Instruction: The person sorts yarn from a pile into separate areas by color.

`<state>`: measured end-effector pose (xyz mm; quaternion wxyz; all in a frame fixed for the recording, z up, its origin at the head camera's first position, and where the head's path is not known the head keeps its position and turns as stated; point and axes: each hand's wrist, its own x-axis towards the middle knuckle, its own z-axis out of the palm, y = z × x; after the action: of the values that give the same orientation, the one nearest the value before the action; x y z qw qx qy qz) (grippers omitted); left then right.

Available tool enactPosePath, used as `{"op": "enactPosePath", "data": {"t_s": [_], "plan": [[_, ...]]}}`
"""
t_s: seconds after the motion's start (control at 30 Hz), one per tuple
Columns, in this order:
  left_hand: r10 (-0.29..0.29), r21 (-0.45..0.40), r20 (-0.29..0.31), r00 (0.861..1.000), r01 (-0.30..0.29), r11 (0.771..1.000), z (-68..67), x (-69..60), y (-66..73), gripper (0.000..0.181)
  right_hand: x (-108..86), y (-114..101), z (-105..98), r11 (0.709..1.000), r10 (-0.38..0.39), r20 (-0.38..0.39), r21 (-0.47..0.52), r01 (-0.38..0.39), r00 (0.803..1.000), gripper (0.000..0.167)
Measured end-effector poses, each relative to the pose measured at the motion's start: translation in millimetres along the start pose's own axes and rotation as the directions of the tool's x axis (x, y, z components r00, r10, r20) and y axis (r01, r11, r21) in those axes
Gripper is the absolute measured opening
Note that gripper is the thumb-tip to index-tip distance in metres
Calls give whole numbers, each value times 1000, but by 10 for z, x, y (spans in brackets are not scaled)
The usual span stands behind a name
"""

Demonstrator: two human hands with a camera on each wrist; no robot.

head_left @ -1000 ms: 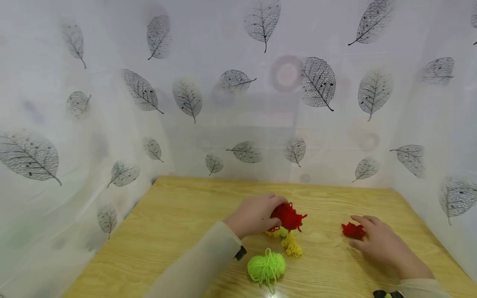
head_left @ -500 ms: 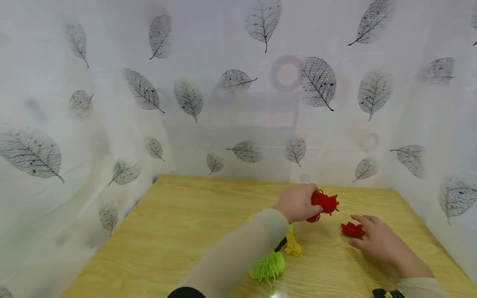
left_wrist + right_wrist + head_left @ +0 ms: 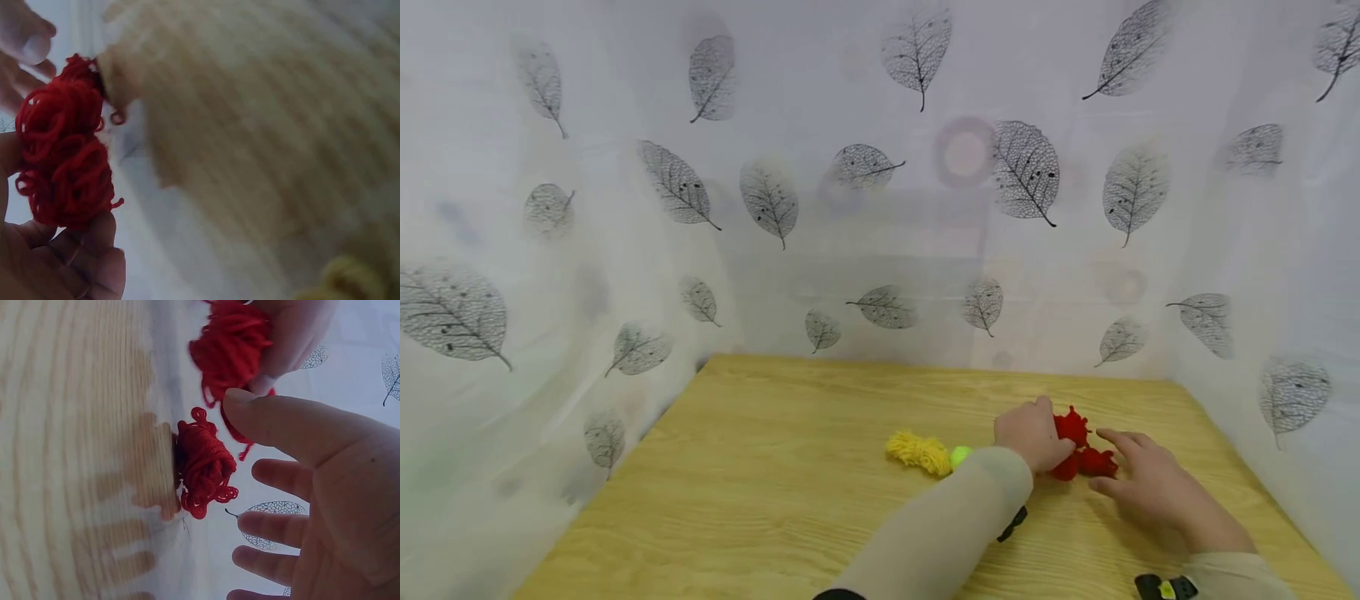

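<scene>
While the larger red yarn bundle point(image 3: 1071, 426) sits gripped by the left hand point(image 3: 1030, 433), the smaller red bundle point(image 3: 1099, 462) lies just to its right on the table point(image 3: 737, 500). The right hand point(image 3: 1153, 483), fingers apart and holding nothing, waits at the small bundle's right side. A light, even grip would probably suit such loose loops; keeping the trailing strand point(image 3: 239, 437) clear of the small bundle should avoid snags. Further left lie yellow yarn point(image 3: 917, 452) and a green ball point(image 3: 960, 457), partly behind the sleeve point(image 3: 947, 517).
</scene>
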<state>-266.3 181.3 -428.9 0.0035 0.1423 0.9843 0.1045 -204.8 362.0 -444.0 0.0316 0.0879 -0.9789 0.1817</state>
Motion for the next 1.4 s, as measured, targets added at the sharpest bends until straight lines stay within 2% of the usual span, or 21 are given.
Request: {"op": "enactPosePath", "data": {"t_s": [0.13,0.27,0.67,0.93,1.07,1.27,1.4], "plan": [[-9,16,51,999,8,1000,85,-55,-20,53,2,-15,25,1000,3,0,4,-3,1000,88],[14,46,73,997,-17,999,97,-100,-31,57,3,-23,16,1000,17,-2,3,-17,1000,89],[115,88,70,991,-121,989,-31,-162,-130,54,16,-57,-30,1000,-1,-19,-9,1,1000,89],[182,53,85,980,-187,981,-163,-257,-267,52,21,-108,6,999,-37,-29,9,37,999,84],[239,51,98,966,-245,968,-248,-343,-378,55,19,-164,39,998,-56,-41,33,58,998,82],[337,61,134,932,-347,936,-417,-525,-585,65,22,-264,31,997,-70,-50,8,71,996,83],[386,80,137,912,-399,914,-520,-629,-721,68,31,-355,26,993,-120,-83,-5,120,989,80]]}}
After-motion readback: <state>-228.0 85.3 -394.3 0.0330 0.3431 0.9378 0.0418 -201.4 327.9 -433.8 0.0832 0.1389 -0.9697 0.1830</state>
